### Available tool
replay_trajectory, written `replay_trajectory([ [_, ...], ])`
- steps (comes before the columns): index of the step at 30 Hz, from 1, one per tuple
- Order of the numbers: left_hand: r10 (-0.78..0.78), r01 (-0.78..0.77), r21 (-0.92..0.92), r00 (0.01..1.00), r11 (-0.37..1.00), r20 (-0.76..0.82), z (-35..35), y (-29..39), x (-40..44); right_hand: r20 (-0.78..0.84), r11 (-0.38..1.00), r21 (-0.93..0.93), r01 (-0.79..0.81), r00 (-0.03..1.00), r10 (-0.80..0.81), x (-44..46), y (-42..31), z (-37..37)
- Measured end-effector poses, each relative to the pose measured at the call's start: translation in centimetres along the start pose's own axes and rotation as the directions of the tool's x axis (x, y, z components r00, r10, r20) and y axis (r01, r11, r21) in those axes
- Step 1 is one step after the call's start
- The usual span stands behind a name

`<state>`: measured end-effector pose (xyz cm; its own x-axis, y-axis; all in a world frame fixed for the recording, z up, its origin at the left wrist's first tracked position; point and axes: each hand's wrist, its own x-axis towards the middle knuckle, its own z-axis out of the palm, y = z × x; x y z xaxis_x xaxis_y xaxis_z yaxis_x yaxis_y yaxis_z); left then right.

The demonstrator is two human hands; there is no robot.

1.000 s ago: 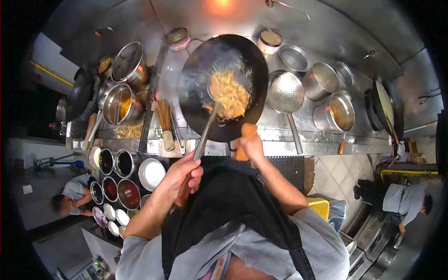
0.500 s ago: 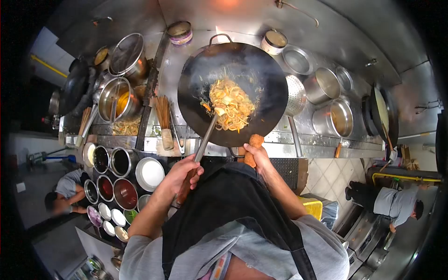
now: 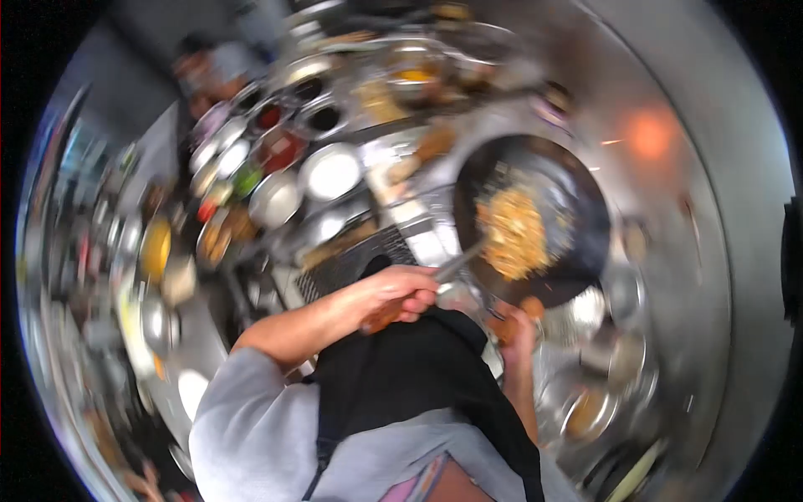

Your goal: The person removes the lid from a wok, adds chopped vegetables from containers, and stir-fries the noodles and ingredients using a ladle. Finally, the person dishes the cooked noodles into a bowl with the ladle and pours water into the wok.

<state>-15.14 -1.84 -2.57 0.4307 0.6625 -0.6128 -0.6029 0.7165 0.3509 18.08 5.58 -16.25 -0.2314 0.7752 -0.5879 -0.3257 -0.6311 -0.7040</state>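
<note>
A dark wok holds a heap of stir-fried noodles. My left hand is closed round the wooden handle of a long metal wok utensil, whose head is hidden at the noodles. At the near side of the wok, my right hand is closed on a rolled orange-brown cloth by the wok's loop handle. Motion blur hides exactly how cloth and handle meet.
Left of the wok are a white-filled tub, a tub of red sauce and several ingredient bowls. A perforated skimmer and metal pots lie to the right. Another person is at the upper left.
My view has swung left, so the wok appears farther right and the sauce tubs nearer the centre. My left forearm now crosses sideways. Both hands keep their holds.
</note>
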Motion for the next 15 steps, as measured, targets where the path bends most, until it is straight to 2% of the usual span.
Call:
replay_trajectory([
  [2,0.128,-0.136,-0.058,0.984,0.989,-0.126,1.6,-4.2,-2.2,-0.012,0.991,-0.135,-0.026,1.0,0.024,-1.2,-2.1,0.0],
  [4,0.177,-0.186,-0.139,0.981,0.973,-0.076,1.4,-7.6,-3.3,0.053,0.977,-0.204,-0.062,0.996,0.075,-0.9,-2.5,-0.8],
  [7,0.273,-0.309,-0.231,0.946,0.923,-0.175,4.9,-13.5,-7.7,0.145,0.951,-0.294,-0.095,0.979,0.143,-4.0,-3.8,-2.1],
  [10,0.365,-0.443,-0.258,0.882,0.858,-0.298,9.0,-18.4,-9.9,0.239,0.953,-0.304,-0.018,0.966,0.095,-5.1,-5.6,-1.4],
  [11,0.393,-0.493,-0.279,0.853,0.825,-0.345,11.0,-19.5,-10.8,0.281,0.942,-0.333,-0.051,0.948,0.15,-5.4,-6.6,-0.5],
  [12,0.41,-0.517,-0.31,0.842,0.798,-0.351,7.9,-21.0,-14.1,0.321,0.919,-0.39,-0.053,0.928,0.19,-5.9,-3.5,2.1],
  [13,0.405,-0.56,-0.33,0.805,0.76,-0.433,8.4,-23.1,-15.0,0.377,0.896,-0.439,-0.065,0.892,0.25,-5.5,-2.7,2.3],
  [15,0.471,-0.642,-0.334,0.749,0.69,-0.466,9.0,-26.3,-17.3,0.426,0.84,-0.532,-0.102,0.825,0.37,-7.2,-2.1,5.8],
])
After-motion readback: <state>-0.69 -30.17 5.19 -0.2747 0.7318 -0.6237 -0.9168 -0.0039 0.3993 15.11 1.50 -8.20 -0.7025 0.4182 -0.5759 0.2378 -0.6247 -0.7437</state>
